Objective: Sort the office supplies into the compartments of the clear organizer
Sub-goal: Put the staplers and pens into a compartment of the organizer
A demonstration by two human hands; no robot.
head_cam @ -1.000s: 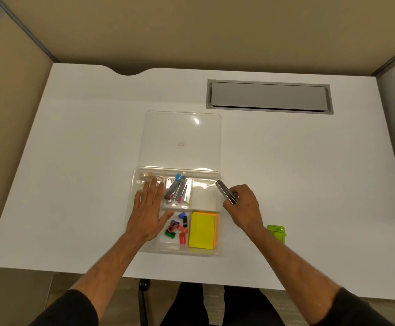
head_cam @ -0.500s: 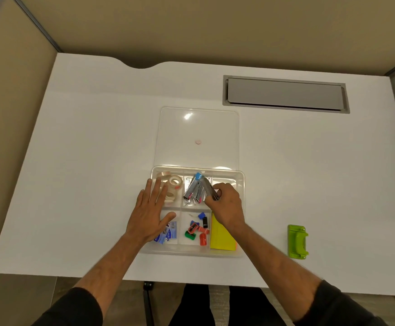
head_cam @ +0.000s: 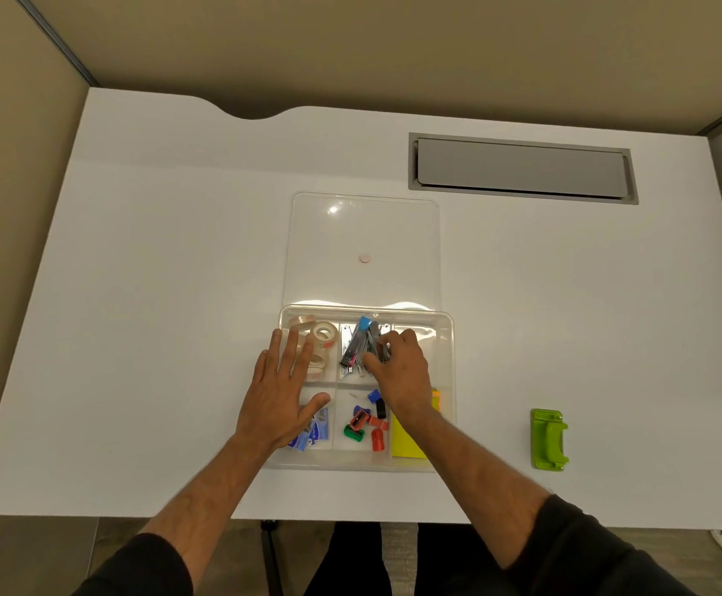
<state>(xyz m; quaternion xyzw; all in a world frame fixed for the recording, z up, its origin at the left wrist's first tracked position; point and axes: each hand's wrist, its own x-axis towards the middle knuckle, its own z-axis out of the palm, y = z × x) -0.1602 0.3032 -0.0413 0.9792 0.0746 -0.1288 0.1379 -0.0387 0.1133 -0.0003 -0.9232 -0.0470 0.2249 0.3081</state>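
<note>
Organizer (head_cam: 447, 380) clear, six-celled; left hand (head_cam: 279, 397) flat, right hand (head_cam: 398, 372) pinching metal clips (head_cam: 357, 348)

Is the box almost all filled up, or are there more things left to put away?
Nearly. The organizer already holds tape rolls, sharpeners, sticky notes and small blue packets. The right hand is placing a metal clip with the others in the top middle compartment while the left hand lies flat on the box. The green punch waits outside; the lid is off.

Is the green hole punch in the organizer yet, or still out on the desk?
Out. The green hole punch lies on the desk, right of the organizer, untouched.
</note>
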